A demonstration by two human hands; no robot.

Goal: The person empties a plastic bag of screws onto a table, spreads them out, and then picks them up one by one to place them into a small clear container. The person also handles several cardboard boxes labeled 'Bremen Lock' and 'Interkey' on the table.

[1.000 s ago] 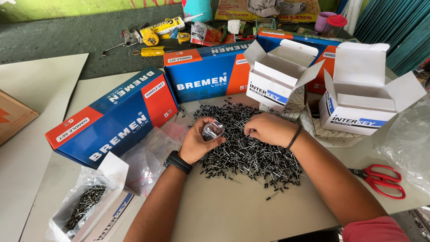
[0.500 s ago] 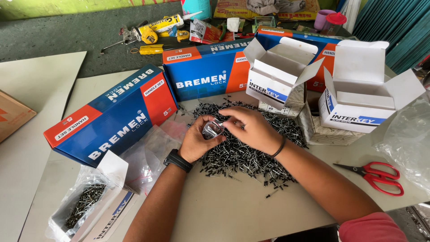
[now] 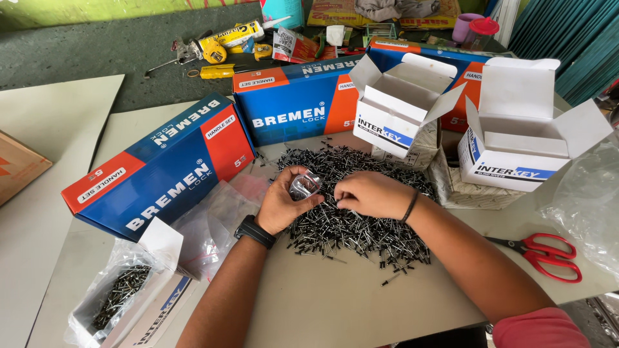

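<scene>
A large heap of small dark rivets (image 3: 351, 225) covers the middle of the table. My left hand (image 3: 282, 203) grips a tight bundle of rivets (image 3: 304, 185) upright at the heap's left edge; a black watch is on that wrist. My right hand (image 3: 369, 194) rests palm down on the heap just right of the bundle, fingertips at the rivets beside it, a dark band on its wrist.
Two blue-and-orange long boxes (image 3: 158, 169) (image 3: 293, 106) lie left and behind. Two open white cartons (image 3: 400, 109) (image 3: 525, 145) stand at the back right. Red scissors (image 3: 541, 251) lie right. A bag of rivets in a carton (image 3: 119, 296) sits front left. Tools and tubes (image 3: 225, 42) lie behind.
My right hand went from the heap up to the bundle in my left hand, then dropped back onto the rivets. My left hand stays put with the bundle.
</scene>
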